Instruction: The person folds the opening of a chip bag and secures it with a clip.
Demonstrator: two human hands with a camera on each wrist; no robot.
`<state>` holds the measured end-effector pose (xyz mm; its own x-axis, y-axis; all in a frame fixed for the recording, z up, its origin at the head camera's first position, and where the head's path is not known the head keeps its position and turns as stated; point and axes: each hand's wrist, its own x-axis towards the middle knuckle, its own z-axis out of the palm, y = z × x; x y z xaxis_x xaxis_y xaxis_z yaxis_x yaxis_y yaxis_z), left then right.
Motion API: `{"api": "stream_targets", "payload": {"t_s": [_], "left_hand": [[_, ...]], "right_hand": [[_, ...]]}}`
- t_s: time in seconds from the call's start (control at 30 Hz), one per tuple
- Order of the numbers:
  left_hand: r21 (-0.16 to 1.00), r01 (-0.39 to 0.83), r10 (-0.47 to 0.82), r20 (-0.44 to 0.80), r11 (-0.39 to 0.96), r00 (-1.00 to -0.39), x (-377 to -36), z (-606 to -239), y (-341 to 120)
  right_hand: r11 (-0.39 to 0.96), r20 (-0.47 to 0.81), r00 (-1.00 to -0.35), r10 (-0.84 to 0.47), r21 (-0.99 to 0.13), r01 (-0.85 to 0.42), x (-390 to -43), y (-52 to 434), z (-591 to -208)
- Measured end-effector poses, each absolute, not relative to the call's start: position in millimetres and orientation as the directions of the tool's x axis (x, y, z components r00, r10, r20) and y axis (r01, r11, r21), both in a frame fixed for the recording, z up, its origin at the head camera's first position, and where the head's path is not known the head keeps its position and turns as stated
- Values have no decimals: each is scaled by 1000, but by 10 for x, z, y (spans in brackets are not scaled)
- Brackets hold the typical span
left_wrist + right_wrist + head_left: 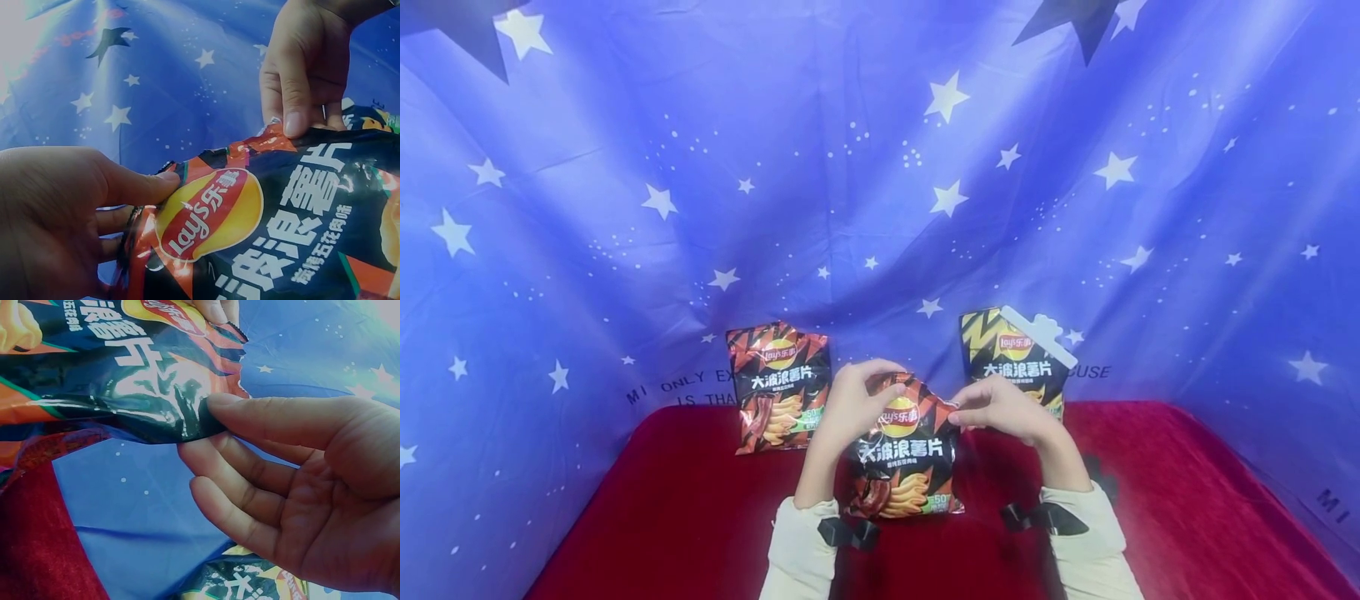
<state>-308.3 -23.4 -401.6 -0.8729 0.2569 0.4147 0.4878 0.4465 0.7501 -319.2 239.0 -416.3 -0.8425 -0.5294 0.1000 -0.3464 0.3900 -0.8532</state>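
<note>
A black and red Lay's chip bag (917,450) is held upright between both hands, its top edge uneven and torn at the right. My left hand (857,404) grips its upper left corner, thumb on the front near the logo and fingers behind, as the left wrist view shows. With thumb and fingertips, my right hand (1003,412) pinches the upper right edge of the bag. In the right wrist view, the right thumb (250,415) presses on the front of the bag while the fingers curl beneath it.
Another red and black chip bag (782,400) stands at the back left. At the back right is a yellow and black chip bag (1007,367) with a white clip (1037,333) across its top corner. Red velvet cloth (700,517) covers the table before a blue starry curtain (850,167).
</note>
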Motion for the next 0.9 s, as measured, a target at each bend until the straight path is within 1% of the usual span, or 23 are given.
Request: {"api": "stream_targets", "payload": {"t_s": [0.23,0.37,0.53,0.9], "left_hand": [[777,481,213,431,406,-877,-3090,-4039,-243],[787,477,213,427,390,-879,-3092,-4031,-263],[794,474,222,419,382,-880,-3096,-4028,-310],[798,475,213,425,370,-880,-3086,-4011,-354]], "right_hand": [[378,83,-873,-480,-879,-291,-3211,2366,-4190],[379,96,-887,-452,-880,-288,-3221,2351,-4201],[383,117,-891,-438,-873,-303,-3227,2337,-4205],[350,131,-881,-454,-883,-312,-3214,2316,-4193]]}}
